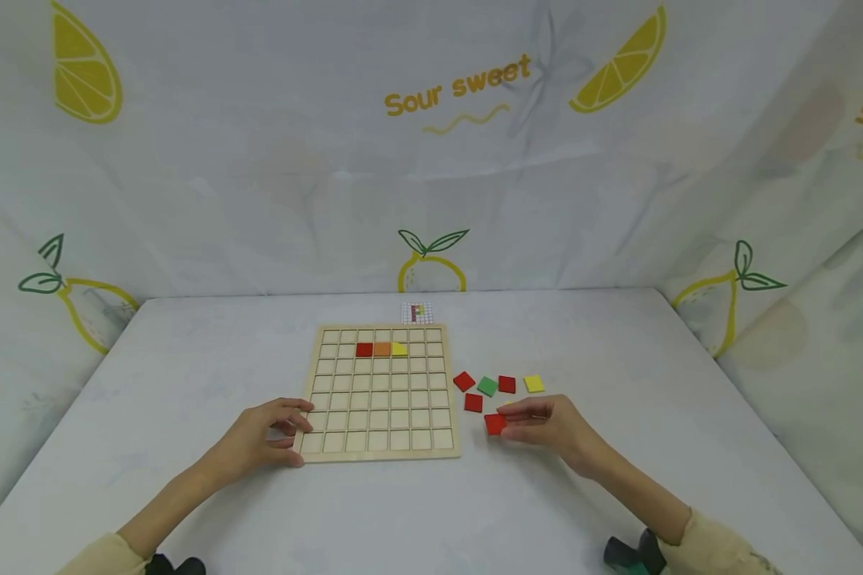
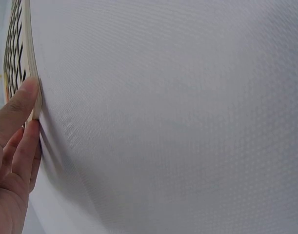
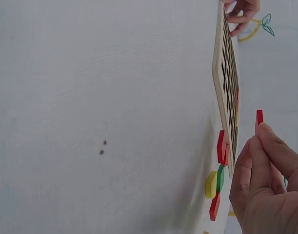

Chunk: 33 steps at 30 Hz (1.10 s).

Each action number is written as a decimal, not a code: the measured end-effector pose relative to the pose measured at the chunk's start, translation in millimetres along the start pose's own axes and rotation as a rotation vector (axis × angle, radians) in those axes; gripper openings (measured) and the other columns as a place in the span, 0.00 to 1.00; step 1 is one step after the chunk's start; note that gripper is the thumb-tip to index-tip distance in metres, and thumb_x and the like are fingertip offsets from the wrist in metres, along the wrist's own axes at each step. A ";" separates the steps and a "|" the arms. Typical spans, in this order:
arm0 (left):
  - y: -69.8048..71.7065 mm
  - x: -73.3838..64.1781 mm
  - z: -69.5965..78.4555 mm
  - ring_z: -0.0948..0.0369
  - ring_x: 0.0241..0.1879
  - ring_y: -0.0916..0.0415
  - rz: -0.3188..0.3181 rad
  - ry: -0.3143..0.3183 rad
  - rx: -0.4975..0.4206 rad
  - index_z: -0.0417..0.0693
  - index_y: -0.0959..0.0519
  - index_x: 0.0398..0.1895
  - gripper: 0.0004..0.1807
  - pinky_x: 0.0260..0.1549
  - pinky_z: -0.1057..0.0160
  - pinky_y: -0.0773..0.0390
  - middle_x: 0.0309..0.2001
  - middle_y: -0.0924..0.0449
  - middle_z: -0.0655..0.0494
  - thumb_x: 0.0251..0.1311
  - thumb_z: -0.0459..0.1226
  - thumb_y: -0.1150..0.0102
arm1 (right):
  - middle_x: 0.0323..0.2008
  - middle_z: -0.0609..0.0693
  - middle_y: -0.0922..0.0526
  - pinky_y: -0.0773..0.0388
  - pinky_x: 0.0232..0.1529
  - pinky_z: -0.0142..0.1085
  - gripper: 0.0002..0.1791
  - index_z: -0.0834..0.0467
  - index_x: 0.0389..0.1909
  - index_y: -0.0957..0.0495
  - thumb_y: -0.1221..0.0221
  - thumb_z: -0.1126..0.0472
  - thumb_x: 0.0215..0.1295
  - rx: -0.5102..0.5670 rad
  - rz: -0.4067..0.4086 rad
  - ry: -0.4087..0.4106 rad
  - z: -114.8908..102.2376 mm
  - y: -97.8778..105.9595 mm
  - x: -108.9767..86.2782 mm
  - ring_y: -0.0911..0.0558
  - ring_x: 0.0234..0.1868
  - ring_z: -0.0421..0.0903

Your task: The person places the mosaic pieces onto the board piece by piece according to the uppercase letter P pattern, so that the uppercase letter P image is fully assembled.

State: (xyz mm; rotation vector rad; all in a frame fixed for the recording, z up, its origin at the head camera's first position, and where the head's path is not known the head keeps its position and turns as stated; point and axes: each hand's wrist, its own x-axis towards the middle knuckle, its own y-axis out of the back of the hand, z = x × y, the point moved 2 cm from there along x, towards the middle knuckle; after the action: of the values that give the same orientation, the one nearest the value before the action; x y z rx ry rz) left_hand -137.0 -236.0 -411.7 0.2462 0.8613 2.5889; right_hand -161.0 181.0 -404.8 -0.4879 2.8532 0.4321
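A wooden grid board (image 1: 370, 399) lies flat on the table. A red tile (image 1: 364, 350), an orange tile (image 1: 382, 349) and a yellow tile (image 1: 399, 349) sit side by side in its second row from the back. My left hand (image 1: 276, 431) grips the near left corner of the board, thumb and fingers (image 2: 26, 146) on its edges. Right of the board, my right hand (image 1: 539, 423) pinches another red tile (image 1: 495, 424) between thumb and fingertips. In the right wrist view this tile (image 3: 259, 117) stands out past the fingertips, raised off the table.
Loose tiles lie right of the board: several red ones (image 1: 473, 402), a green one (image 1: 487, 386) and a yellow one (image 1: 534, 384). Another yellow tile is mostly hidden behind my right hand. A small printed pattern card (image 1: 418, 312) lies behind the board. Patterned cloth (image 1: 259, 200) rises behind the table.
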 end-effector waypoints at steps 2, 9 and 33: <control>-0.1 -0.7 0.3 0.60 0.40 0.26 0.002 -0.002 0.005 0.40 0.20 0.37 0.18 0.40 0.66 0.17 0.56 0.27 0.38 0.41 0.32 0.25 | 0.45 0.60 0.16 0.17 0.45 0.34 0.23 0.70 0.51 0.22 0.32 0.64 0.56 0.012 0.001 0.001 -1.4 -1.3 0.9 0.16 0.43 0.48; 1.1 -1.4 -1.3 0.60 0.40 0.26 -0.002 0.010 0.009 0.41 0.20 0.37 0.18 0.40 0.67 0.17 0.57 0.27 0.39 0.41 0.32 0.25 | 0.47 0.56 0.18 0.17 0.45 0.33 0.21 0.66 0.51 0.21 0.32 0.64 0.57 0.010 0.072 -0.020 -5.9 -8.4 7.4 0.18 0.45 0.48; -0.2 1.2 1.6 0.60 0.40 0.25 -0.002 -0.001 0.017 0.40 0.20 0.37 0.18 0.39 0.67 0.17 0.56 0.27 0.39 0.41 0.31 0.25 | 0.49 0.59 0.21 0.18 0.44 0.31 0.17 0.68 0.47 0.19 0.33 0.69 0.56 0.088 0.054 -0.006 -29.5 -35.1 48.0 0.20 0.46 0.48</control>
State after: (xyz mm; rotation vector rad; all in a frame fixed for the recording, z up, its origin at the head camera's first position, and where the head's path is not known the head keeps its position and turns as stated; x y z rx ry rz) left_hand -137.6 -234.5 -410.6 0.2509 0.8830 2.5801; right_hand -197.6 126.0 -398.3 -0.3943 2.8708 0.3155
